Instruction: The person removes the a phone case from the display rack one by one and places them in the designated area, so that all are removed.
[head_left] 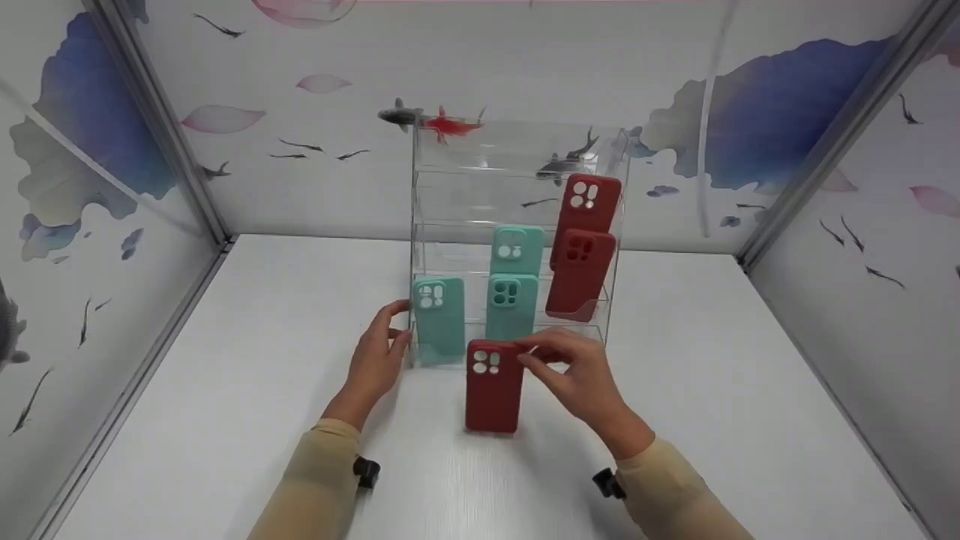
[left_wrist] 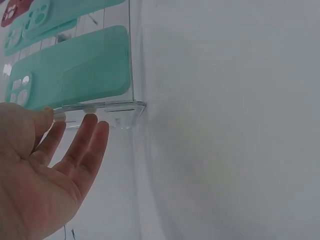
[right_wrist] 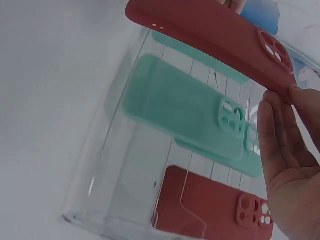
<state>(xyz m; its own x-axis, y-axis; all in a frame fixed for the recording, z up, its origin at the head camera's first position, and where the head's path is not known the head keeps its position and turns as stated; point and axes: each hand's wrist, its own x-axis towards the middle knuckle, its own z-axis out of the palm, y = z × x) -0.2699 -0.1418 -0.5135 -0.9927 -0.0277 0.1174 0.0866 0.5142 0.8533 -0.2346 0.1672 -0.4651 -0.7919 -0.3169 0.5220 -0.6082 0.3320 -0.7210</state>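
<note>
My right hand (head_left: 574, 367) pinches a red phone case (head_left: 493, 397) at its upper right corner, between thumb and fingertips. The case stands upright in front of a clear acrylic display rack (head_left: 417, 196), its camera cutouts at the top. In the right wrist view, the same red case (right_wrist: 215, 37) slants above the rack. At the rack's left side, my left hand (head_left: 379, 356) touches the edge with its fingertips, fingers fairly straight and spread. Close to it, a mint green phone case (left_wrist: 82, 70) leans in the lowest left part of the rack.
Two more mint green cases, a front one (head_left: 511, 309) and one behind (head_left: 517, 251), lean in the rack's middle column. On the right lean two red cases, a lower one (head_left: 577, 277) and an upper one (head_left: 592, 199). Printed wall panels (head_left: 465, 45) enclose the white table (head_left: 750, 390).
</note>
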